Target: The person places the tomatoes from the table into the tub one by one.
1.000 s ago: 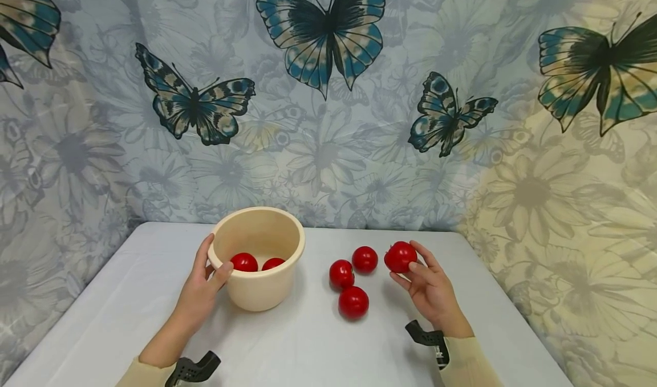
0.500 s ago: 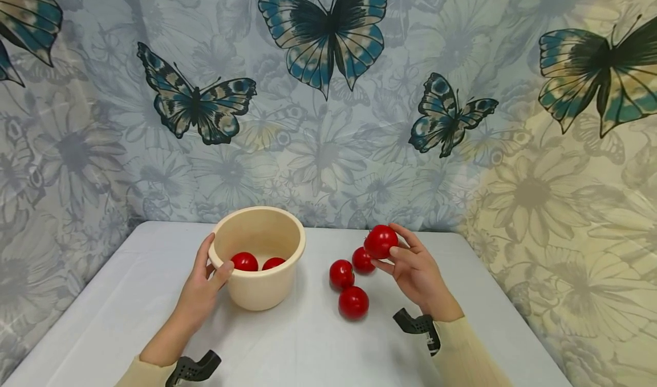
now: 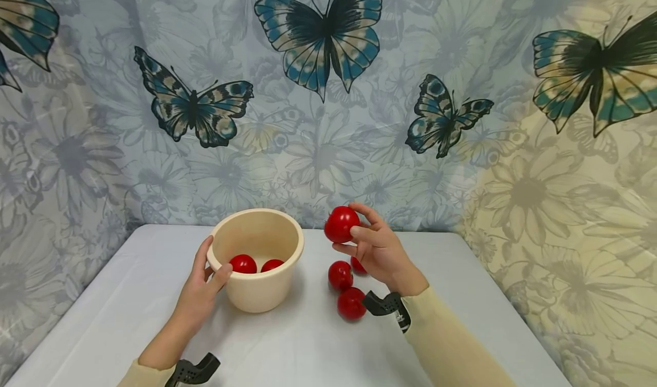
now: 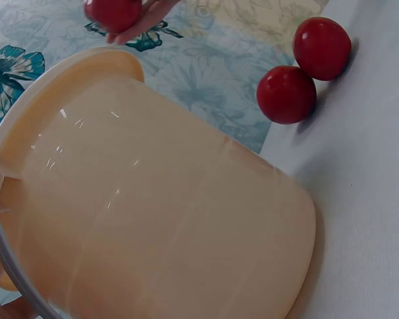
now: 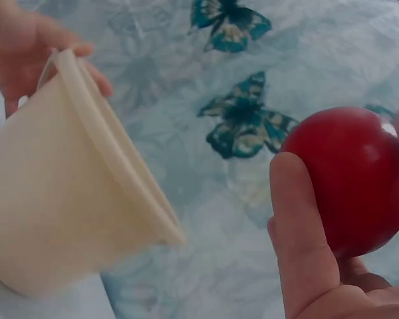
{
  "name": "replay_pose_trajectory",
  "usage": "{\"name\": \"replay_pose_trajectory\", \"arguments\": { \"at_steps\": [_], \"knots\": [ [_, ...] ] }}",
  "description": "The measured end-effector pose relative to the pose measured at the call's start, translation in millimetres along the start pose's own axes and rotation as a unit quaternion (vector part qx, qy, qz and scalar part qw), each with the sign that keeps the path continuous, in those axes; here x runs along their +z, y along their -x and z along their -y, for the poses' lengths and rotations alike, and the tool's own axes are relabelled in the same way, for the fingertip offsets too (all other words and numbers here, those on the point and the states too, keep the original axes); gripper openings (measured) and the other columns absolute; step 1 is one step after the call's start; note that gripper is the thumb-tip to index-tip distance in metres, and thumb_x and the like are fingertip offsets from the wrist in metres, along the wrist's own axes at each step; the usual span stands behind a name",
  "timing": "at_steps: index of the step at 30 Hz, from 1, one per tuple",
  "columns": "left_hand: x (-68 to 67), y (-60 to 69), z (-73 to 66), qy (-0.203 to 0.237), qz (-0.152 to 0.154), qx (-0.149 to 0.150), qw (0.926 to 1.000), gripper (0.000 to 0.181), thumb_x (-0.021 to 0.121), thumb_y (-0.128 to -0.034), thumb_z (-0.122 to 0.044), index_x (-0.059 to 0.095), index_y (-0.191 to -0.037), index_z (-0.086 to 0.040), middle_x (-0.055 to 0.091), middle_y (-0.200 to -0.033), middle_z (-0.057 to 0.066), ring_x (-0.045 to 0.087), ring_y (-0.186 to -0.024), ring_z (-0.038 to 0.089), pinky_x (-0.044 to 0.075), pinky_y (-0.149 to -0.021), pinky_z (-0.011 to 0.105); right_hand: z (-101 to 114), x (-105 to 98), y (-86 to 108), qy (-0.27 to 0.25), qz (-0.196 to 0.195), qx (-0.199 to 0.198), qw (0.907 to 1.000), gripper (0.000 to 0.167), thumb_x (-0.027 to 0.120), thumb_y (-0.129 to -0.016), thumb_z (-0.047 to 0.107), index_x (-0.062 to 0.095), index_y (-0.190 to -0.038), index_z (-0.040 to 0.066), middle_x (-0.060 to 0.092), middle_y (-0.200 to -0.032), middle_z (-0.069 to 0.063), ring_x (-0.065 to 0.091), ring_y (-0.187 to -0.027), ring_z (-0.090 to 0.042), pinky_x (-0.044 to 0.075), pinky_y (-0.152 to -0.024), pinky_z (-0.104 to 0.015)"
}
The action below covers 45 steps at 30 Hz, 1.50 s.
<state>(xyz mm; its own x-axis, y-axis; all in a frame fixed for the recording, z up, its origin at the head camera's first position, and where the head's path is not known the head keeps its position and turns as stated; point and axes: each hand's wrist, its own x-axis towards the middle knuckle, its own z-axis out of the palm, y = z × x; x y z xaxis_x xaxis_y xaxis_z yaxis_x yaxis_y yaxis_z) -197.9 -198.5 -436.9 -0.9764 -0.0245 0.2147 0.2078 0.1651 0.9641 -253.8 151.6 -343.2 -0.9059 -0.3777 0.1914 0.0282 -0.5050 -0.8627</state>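
A cream bucket (image 3: 259, 293) stands on the white table, its rim gripped at the left by my left hand (image 3: 197, 296), thumb over the edge. Two tomatoes (image 3: 243, 264) lie inside it. My right hand (image 3: 382, 256) holds another red tomato (image 3: 341, 224) in its fingers, raised above the table to the right of the bucket. In the right wrist view the thumb and fingers lie around this tomato (image 5: 352, 179). Below the right hand, three tomatoes (image 3: 340, 275) sit close together on the table; the rear one is partly hidden by that hand.
The white table (image 3: 303, 353) ends at a hanging cloth (image 3: 328, 165) printed with butterflies and flowers. In the left wrist view, the bucket wall (image 4: 159, 193) fills much of the picture. A grey handle (image 4: 13, 256) shows at its left.
My right hand has carried its tomato left and upward, from the table's right side toward the bucket. The left hand and the bucket stay in place.
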Motion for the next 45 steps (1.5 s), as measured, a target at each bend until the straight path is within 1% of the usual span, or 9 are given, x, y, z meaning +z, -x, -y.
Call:
{"name": "replay_pose_trajectory", "arguments": {
  "at_steps": [5, 10, 15, 21, 31, 36, 38, 41, 45],
  "knots": [
    [0.0, 1.0, 1.6, -0.001, 0.0, -0.001, 1.0, 0.079, 0.056, -0.103, -0.033, 0.004, -0.161, -0.028, 0.012, -0.163, 0.01, 0.023, -0.144, 0.039, 0.038, -0.09, 0.011, -1.3, 21.2, -18.2, 0.045, 0.011, 0.013, 0.9988, 0.05, 0.061, -0.095, 0.001, 0.045, -0.14, 0.013, 0.042, -0.14, -0.02, 0.05, -0.124, -0.043, 0.05, -0.089, -0.055],
    [0.1, 0.9, 2.4, -0.004, -0.002, -0.006, 1.0, 0.079, 0.057, -0.1028, -0.034, 0.004, -0.161, -0.028, 0.012, -0.163, 0.009, 0.024, -0.144, 0.039, 0.038, -0.091, 0.012, -4.8, 37.3, -36.2, 0.062, 0.024, 0.015, 0.9977, 0.049, 0.062, -0.096, 0.001, 0.045, -0.141, 0.011, 0.043, -0.14, -0.02, 0.05, -0.124, -0.043, 0.051, -0.088, -0.055],
    [0.4, 0.4, 1.8, -0.003, -0.002, -0.003, 1.0, 0.079, 0.056, -0.1032, -0.032, 0.003, -0.161, -0.028, 0.012, -0.163, 0.01, 0.024, -0.143, 0.039, 0.039, -0.092, 0.014, -12.7, 50.5, -50.7, 0.079, 0.018, 0.021, 0.9965, 0.047, 0.064, -0.095, 0.001, 0.05, -0.138, 0.011, 0.045, -0.138, -0.019, 0.051, -0.124, -0.042, 0.053, -0.086, -0.053],
    [0.3, 1.5, -1.8, 0.005, 0.001, 0.002, 1.0, 0.079, 0.056, -0.1035, -0.029, 0.002, -0.162, -0.028, 0.011, -0.163, 0.012, 0.023, -0.143, 0.042, 0.039, -0.089, 0.01, -26.8, 59.1, -62.2, 0.119, 0.006, 0.032, 0.9924, 0.048, 0.066, -0.094, -0.001, 0.053, -0.138, 0.012, 0.048, -0.136, -0.018, 0.053, -0.122, -0.04, 0.055, -0.084, -0.05],
    [-0.4, 1.3, 0.1, -0.003, 0.001, -0.003, 1.0, 0.079, 0.056, -0.1031, -0.033, 0.004, -0.161, -0.028, 0.012, -0.163, 0.009, 0.022, -0.144, 0.04, 0.039, -0.091, 0.013, -47.6, 65.4, -70.2, 0.169, -0.01, 0.05, 0.9844, 0.047, 0.068, -0.092, -0.001, 0.058, -0.135, 0.014, 0.049, -0.138, -0.012, 0.058, -0.115, -0.037, 0.056, -0.082, -0.047],
    [-0.7, 1.3, -0.7, -0.013, 0.001, -0.002, 0.9999, 0.079, 0.056, -0.1033, -0.033, 0.003, -0.161, -0.028, 0.012, -0.163, 0.01, 0.022, -0.144, 0.041, 0.039, -0.102, 0.03, -52.6, 68.0, -71.5, 0.169, 0.002, 0.045, 0.9847, 0.048, 0.066, -0.092, -0.003, 0.057, -0.137, 0.011, 0.047, -0.14, -0.013, 0.06, -0.112, -0.037, 0.056, -0.082, -0.048],
    [-1.1, 1.5, -1.2, -0.016, 0.002, -0.001, 0.9999, 0.079, 0.056, -0.1035, -0.032, 0.002, -0.161, -0.029, 0.011, -0.163, 0.011, 0.022, -0.143, 0.042, 0.038, -0.103, 0.033, -54.8, 68.3, -72.9, 0.167, 0.007, 0.044, 0.985, 0.049, 0.066, -0.092, -0.004, 0.057, -0.138, 0.01, 0.047, -0.141, -0.013, 0.06, -0.113, -0.038, 0.056, -0.083, -0.048],
    [-0.9, 1.2, -1.6, -0.01, 0.002, 0.004, 0.9999, 0.079, 0.056, -0.1036, -0.03, 0.002, -0.161, -0.028, 0.012, -0.163, 0.012, 0.023, -0.143, 0.043, 0.04, -0.098, 0.023, -56.0, 69.4, -73.3, 0.16, 0.007, 0.044, 0.9861, 0.049, 0.064, -0.092, -0.005, 0.056, -0.139, 0.009, 0.045, -0.143, -0.012, 0.054, -0.123, -0.038, 0.055, -0.085, -0.047],
    [-0.3, 0.7, -1.6, 0.003, 0.002, 0.006, 1.0, 0.079, 0.056, -0.1034, -0.028, 0.002, -0.162, -0.026, 0.012, -0.163, 0.014, 0.024, -0.143, 0.043, 0.039, -0.089, 0.011, -55.3, 70.9, -72.7, 0.153, 0.003, 0.042, 0.9873, 0.05, 0.061, -0.092, -0.007, 0.056, -0.139, 0.009, 0.043, -0.146, -0.012, 0.038, -0.138, -0.038, 0.055, -0.087, -0.045]
  ]
}}
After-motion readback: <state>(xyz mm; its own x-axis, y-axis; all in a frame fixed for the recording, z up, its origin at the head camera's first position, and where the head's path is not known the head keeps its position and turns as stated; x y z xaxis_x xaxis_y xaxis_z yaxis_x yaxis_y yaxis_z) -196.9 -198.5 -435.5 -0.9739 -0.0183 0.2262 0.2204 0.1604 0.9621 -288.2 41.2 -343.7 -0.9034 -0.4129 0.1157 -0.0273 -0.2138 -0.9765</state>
